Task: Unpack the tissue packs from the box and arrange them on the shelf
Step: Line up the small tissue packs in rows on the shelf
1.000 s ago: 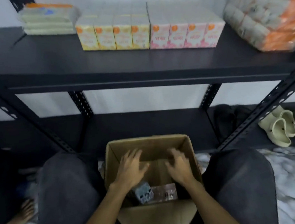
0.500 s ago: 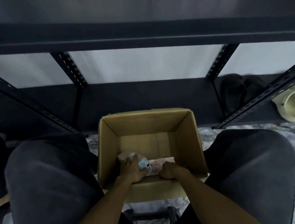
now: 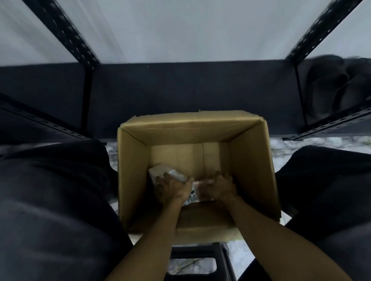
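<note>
The single head camera looks steeply down from close above into an open cardboard box (image 3: 192, 126) standing between the person's knees. It faces the low black shelf (image 3: 176, 88) at the far side, with slight motion blur.

Open corrugated cardboard box (image 3: 192, 126): tan-brown throughout; inner walls shaded darker than the lit floor panels; plain, no print visible.
Plastic-wrapped tissue pack (image 3: 160, 172): pale cream-white with a light blue-grey edge; a small dark mark on the wrapper near the wrist; finer pattern too blurred to tell.
Black metal shelf rack (image 3: 187, 89): matt black boards; black uprights punched with a row of holes.
Wall panel behind the rack (image 3: 182, 23): flat pale grey-white.
Marble-patterned floor (image 3: 313, 145): white with grey veining.
Dark slippers on the lower board (image 3: 340, 88): black, plain.
Trouser legs (image 3: 48, 217): dark charcoal, plain.
Small stool below the box (image 3: 197, 252): black.
</note>
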The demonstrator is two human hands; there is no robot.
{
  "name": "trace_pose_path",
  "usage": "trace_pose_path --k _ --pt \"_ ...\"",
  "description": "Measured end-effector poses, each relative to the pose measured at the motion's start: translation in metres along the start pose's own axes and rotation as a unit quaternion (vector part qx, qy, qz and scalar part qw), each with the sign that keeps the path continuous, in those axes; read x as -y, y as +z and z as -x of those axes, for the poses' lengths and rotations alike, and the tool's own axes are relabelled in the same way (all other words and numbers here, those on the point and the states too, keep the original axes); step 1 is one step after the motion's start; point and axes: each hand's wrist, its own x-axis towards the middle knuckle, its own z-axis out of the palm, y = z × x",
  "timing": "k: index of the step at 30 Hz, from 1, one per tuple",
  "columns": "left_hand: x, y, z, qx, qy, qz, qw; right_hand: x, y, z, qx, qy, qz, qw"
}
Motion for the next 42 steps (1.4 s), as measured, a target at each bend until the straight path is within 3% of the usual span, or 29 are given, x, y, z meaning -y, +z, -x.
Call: trace_pose_path --k 7,11,20,27,32,35,42 --pt "-0.002 -0.022 -0.027 0.089 0.008 -0.045 0.995 -0.009 0.006 -0.028 0.028 -0.001 -0.016 0.999" --pt "0.003 -0.040 -0.041 0.140 -0.026 -0.001 0.990 -0.008 0.005 -0.034 0.002 -0.007 -0.019 1.000" --pt "0.014 -0.029 -0.033 0.054 -0.025 -0.007 0.998 -0.011 0.004 -0.046 0.053 -0.054 0.168 0.983" --pt "0.017 -0.040 -0.036 0.049 -0.020 0.063 0.997 -0.017 0.007 -0.055 0.104 -0.055 -0.002 0.993" --pt "0.016 -0.046 -0.029 0.059 -0.004 0.071 0.996 -0.024 0.003 -0.055 0.124 -0.113 0.053 0.984" --pt "0.014 -0.056 -0.021 0.066 0.032 0.071 0.995 -0.033 0.002 -0.068 0.144 -0.121 0.039 0.981" --pt "0.000 -0.105 0.031 0.062 0.160 0.113 0.979 -0.020 -0.065 0.001 0.113 -0.126 -0.029 0.985"
